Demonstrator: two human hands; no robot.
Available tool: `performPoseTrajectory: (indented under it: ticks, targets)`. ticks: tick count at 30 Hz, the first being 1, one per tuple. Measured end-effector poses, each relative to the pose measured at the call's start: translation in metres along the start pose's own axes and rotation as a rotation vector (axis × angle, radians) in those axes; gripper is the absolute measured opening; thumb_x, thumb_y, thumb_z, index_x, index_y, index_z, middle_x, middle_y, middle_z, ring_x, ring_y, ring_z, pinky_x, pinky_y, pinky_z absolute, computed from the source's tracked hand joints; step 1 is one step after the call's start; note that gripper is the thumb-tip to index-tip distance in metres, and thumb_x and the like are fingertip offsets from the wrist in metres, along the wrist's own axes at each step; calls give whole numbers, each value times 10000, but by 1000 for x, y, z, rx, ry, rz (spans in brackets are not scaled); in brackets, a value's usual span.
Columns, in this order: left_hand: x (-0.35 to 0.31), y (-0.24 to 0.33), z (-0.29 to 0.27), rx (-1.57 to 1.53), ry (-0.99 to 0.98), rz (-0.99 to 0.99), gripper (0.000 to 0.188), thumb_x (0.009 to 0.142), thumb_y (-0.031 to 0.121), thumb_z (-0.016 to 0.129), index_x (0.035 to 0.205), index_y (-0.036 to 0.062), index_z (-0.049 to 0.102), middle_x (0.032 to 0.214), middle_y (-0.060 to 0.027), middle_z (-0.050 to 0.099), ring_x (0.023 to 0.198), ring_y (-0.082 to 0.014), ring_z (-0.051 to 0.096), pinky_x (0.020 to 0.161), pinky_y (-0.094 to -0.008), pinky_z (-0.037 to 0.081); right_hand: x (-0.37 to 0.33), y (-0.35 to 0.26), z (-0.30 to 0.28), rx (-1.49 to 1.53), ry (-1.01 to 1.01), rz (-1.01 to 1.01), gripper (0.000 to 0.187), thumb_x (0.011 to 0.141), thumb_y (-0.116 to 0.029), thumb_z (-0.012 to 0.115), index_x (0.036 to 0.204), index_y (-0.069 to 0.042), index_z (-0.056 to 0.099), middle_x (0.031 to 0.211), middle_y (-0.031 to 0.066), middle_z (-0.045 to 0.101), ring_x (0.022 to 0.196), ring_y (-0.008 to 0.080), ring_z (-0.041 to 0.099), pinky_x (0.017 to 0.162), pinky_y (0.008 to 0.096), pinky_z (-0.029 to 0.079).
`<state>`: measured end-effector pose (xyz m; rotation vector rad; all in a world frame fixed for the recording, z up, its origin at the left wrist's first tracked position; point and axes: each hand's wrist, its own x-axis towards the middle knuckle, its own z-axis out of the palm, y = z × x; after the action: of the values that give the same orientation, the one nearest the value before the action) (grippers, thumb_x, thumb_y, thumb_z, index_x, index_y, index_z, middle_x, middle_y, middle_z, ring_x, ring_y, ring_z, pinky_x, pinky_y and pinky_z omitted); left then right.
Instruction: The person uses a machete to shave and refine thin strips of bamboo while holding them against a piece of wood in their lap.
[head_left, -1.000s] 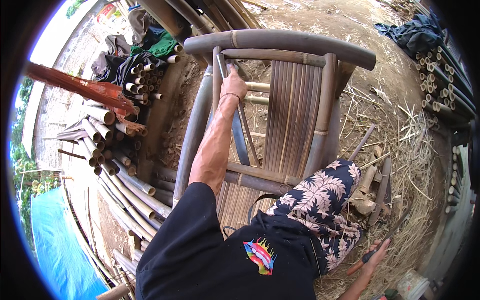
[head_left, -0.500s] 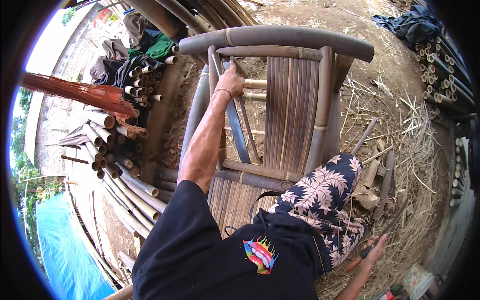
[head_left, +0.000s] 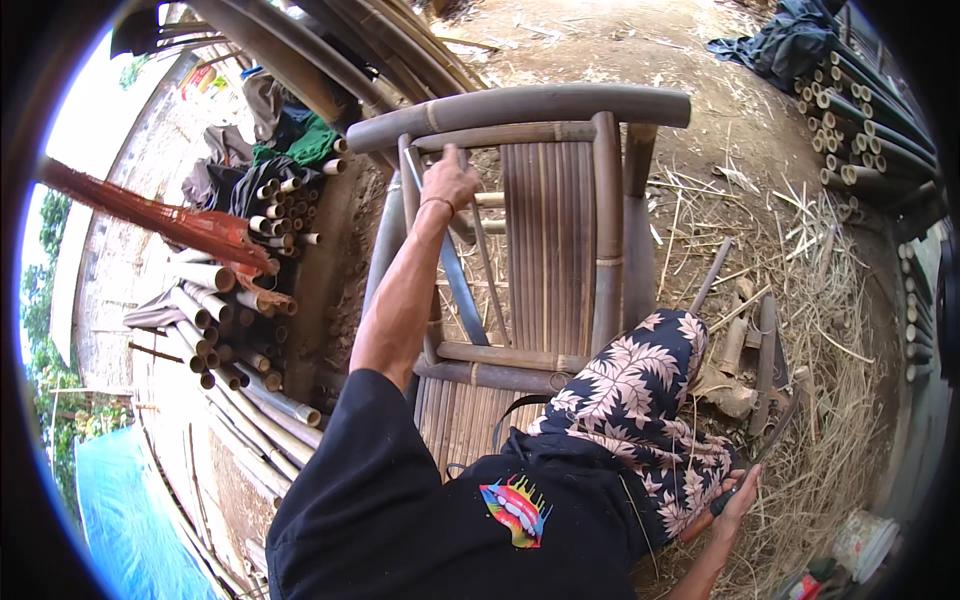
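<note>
While the left hand [head_left: 450, 186] grips loose slats [head_left: 461, 294] in the bamboo chair [head_left: 608, 235], the right hand [head_left: 741, 497] clasps a knife [head_left: 779, 430].

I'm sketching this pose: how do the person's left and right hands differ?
The left hand is forward at the bamboo backrest; the right hand is low beside the patterned trousers. The right hand grips a long-bladed tool; the left hand's grip is partly hidden. A band circles the left wrist; none shows on the right. Both are bare.
</note>
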<state>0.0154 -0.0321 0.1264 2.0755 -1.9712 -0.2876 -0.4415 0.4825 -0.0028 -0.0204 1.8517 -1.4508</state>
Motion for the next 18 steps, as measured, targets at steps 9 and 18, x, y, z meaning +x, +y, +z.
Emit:
performPoseTrajectory:
  ticks: [9,18]
  targets:
    - [-1,41,46,-986,-172,-329,897,900,675,428,1270,-141,481,1354,-283,479,1283,-338,435,1062,-375,323,-8,-8,-17,3,81,-13,521,932,-604,487,809,-97,490,559,-17,442,444,97,444,419,228,379]
    - [-197,-61,142,-936,-373,-740,717,917,684,381,864,12,627,834,-68,595,728,-160,534,641,-302,428,-21,-3,-12,37,58,42,535,937,-625,447,849,-100,499,568,-24,438,452,91,438,415,210,368]
